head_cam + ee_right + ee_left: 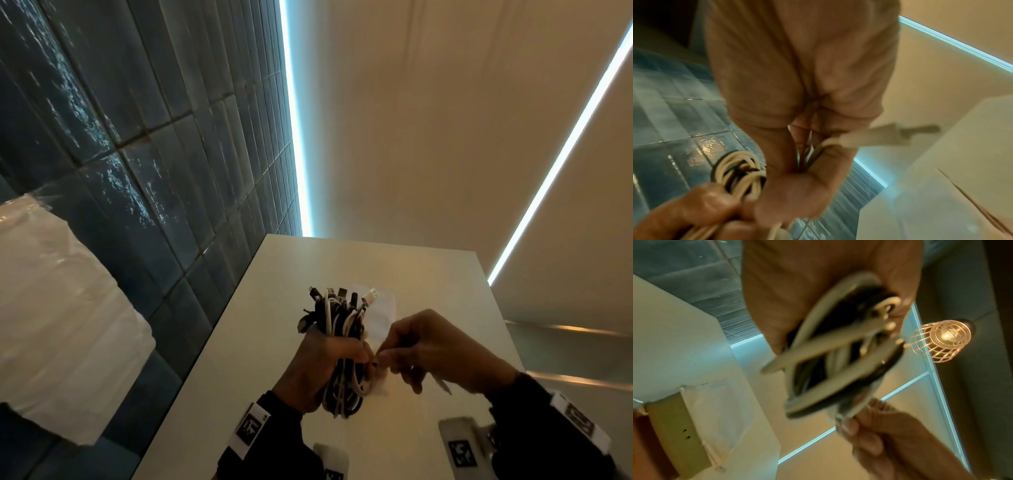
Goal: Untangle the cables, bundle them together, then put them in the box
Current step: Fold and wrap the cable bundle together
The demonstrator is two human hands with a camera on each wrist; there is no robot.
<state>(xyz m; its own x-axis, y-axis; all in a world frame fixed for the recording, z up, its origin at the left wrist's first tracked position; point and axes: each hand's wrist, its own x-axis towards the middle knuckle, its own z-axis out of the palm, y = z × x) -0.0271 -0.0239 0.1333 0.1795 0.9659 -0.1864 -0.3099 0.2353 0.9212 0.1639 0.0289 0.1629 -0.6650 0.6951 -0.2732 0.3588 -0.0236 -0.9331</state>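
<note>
Clenching cable bundle (339, 346) upright, plugs up: left hand (318, 370); right hand (435, 349) pinches white tie (382, 356).

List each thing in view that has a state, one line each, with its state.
cable bundle: black and white cables gathered into one coil, held upright above the table.
left hand: grips the bundle's middle.
right hand: pinches a white tie beside the bundle.
pendant lamp: lit.
</note>
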